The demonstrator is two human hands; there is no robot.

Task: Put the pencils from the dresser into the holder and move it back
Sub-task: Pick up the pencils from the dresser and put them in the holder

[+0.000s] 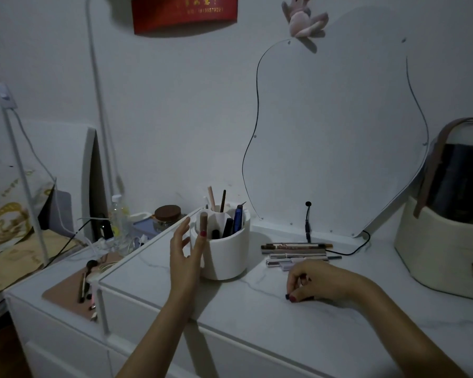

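Observation:
A white round holder (224,257) stands on the white dresser top (257,317), with several pens and pencils upright in its compartments. My left hand (185,249) is open just left of the holder, thumb against its side. Several pencils (298,251) lie in a row on the dresser to the right of the holder. My right hand (311,282) rests on the dresser in front of them, fingers pinched on a small dark pencil (287,296) whose tip shows at the fingertips.
A large cream cosmetic case (443,236) stands at the right. A wavy mirror (339,132) leans on the wall behind, with a black cable (308,222) at its foot. A lower side shelf at left holds a bottle (119,216), a jar (167,215) and brushes (86,282).

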